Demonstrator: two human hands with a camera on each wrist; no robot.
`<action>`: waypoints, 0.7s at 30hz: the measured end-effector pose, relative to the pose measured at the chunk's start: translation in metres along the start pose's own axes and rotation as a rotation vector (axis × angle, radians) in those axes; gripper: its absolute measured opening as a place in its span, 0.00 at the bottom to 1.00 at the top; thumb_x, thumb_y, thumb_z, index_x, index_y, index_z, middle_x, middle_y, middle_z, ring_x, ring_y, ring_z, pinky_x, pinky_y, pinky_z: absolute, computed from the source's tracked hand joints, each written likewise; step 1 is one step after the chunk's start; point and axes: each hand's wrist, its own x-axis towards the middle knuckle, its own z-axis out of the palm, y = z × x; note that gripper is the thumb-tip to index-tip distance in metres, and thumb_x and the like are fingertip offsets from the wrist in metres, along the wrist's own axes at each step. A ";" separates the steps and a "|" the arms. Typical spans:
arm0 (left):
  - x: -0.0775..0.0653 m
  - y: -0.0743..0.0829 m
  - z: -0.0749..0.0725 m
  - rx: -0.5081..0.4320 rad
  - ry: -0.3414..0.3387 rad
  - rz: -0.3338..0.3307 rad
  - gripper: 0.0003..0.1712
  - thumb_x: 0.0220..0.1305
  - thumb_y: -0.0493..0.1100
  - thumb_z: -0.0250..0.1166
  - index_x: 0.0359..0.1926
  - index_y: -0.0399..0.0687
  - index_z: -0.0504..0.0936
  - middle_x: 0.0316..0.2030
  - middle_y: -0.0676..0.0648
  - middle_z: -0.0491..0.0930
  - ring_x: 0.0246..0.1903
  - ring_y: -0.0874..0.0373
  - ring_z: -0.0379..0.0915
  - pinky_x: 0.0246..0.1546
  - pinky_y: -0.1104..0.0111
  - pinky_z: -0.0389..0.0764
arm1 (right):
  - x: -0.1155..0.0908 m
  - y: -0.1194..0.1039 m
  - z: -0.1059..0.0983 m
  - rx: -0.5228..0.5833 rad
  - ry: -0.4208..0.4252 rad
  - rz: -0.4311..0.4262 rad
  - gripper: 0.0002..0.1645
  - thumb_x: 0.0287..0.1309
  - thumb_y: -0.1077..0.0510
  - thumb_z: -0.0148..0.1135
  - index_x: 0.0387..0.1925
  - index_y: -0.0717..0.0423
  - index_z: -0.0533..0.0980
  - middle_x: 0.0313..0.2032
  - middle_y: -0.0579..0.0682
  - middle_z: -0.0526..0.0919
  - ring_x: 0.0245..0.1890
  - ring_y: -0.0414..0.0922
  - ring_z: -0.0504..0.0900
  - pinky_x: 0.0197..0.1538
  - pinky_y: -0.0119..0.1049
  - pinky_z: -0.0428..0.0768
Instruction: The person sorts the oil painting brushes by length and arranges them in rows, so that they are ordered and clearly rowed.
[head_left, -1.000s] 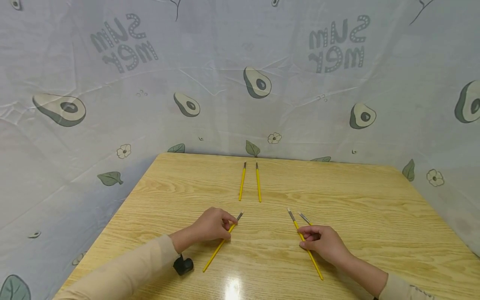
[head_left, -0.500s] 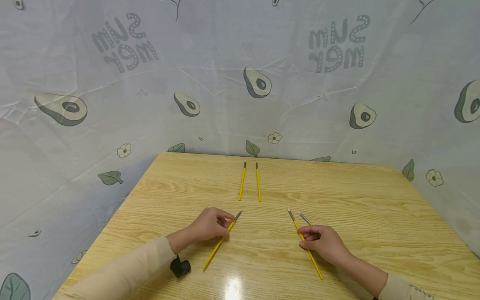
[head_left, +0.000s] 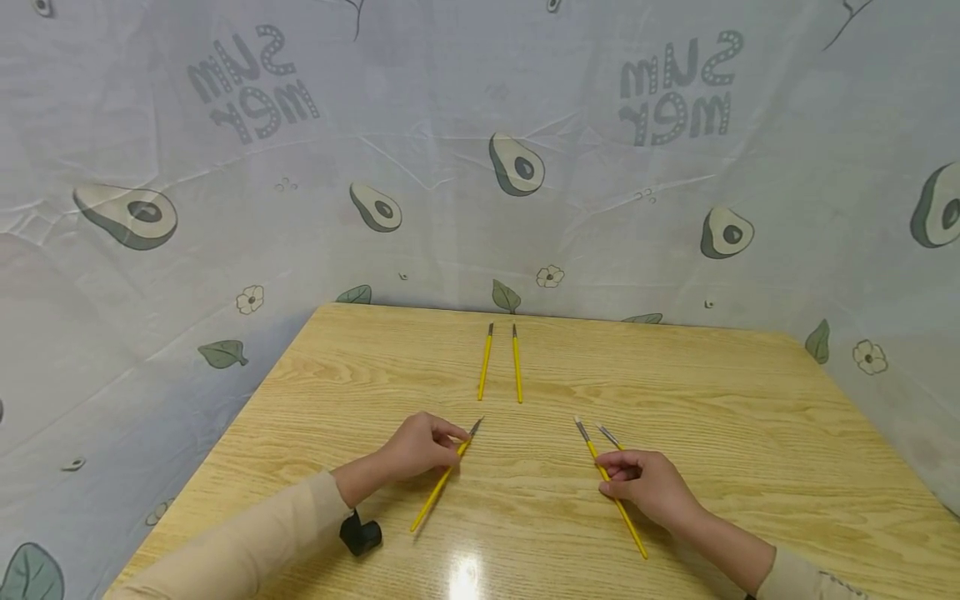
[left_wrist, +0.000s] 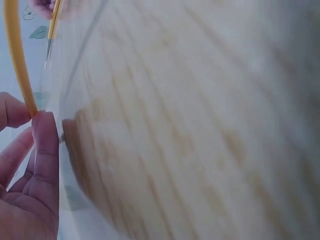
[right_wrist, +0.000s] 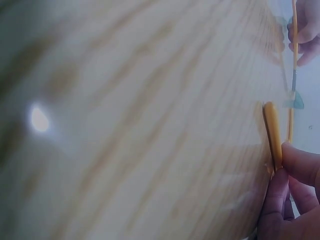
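Observation:
My left hand [head_left: 420, 446] pinches a thin yellow paintbrush [head_left: 433, 502] between thumb and fingers, close to its metal ferrule. The brush slants, bristles pointing away from me, with a shadow beside its handle. In the left wrist view its yellow handle [left_wrist: 18, 60] rises from the fingertips. Over on the right, my right hand [head_left: 654, 485] pinches another yellow paintbrush [head_left: 632, 528] around mid-handle; the right wrist view shows that handle's rounded end [right_wrist: 272, 127] low along the tabletop. A further paintbrush [head_left: 610, 436] lies just beyond, mostly hidden by the right hand.
Two more yellow paintbrushes, a left one [head_left: 486, 363] and a right one [head_left: 517, 367], lie side by side toward the back of the wooden table [head_left: 697, 375]. Behind the table hangs a pale curtain [head_left: 442, 250] printed with avocados. A black wrist-worn device [head_left: 362, 534] hangs under the left sleeve.
My left hand has shifted its paintbrush slightly, and the handle's near end has risen a little, away from its shadow. The right hand and its brush stay put.

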 end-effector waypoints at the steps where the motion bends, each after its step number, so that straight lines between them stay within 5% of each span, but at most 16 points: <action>1: 0.000 0.000 0.000 -0.010 0.004 -0.005 0.20 0.51 0.30 0.65 0.48 0.39 0.86 0.23 0.50 0.82 0.16 0.60 0.73 0.20 0.73 0.72 | 0.000 0.000 0.000 0.001 0.001 0.001 0.20 0.49 0.67 0.73 0.46 0.66 0.81 0.35 0.50 0.81 0.36 0.46 0.75 0.35 0.30 0.79; 13: 0.001 -0.001 0.009 -0.269 0.068 -0.106 0.21 0.53 0.30 0.67 0.51 0.32 0.83 0.28 0.45 0.83 0.23 0.57 0.79 0.26 0.64 0.84 | 0.000 -0.001 -0.001 0.004 -0.006 0.003 0.20 0.49 0.67 0.72 0.47 0.66 0.81 0.36 0.50 0.81 0.36 0.46 0.76 0.36 0.30 0.79; 21: 0.003 0.001 0.016 -0.302 0.119 -0.139 0.21 0.53 0.29 0.68 0.51 0.31 0.82 0.29 0.42 0.84 0.22 0.55 0.81 0.25 0.64 0.84 | 0.001 0.000 0.000 0.010 -0.003 0.005 0.20 0.49 0.68 0.72 0.47 0.66 0.81 0.35 0.51 0.81 0.36 0.46 0.75 0.35 0.30 0.79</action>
